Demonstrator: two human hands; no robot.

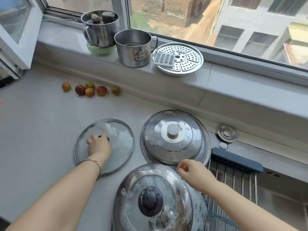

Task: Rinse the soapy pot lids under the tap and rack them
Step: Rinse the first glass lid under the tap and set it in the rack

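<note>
A soapy glass lid (120,140) lies flat on the counter at the left. My left hand (98,144) rests over its dark knob, fingers curled round it. To its right lie stacked steel lids (173,139) with a silver knob and suds. Nearest me sits a large foamy lid (155,197) with a black knob. My right hand (190,170) hovers at that lid's far right rim, fingers loosely curled; whether it touches the rim I cannot tell. A wire rack (233,180) spans the sink at the right.
On the windowsill stand two steel pots (133,47), a green bowl under one, and a perforated steamer plate (178,59) with a grater. Several small fruits (90,90) lie on the counter at the back left. A small steel sink plug (227,132) sits behind the rack.
</note>
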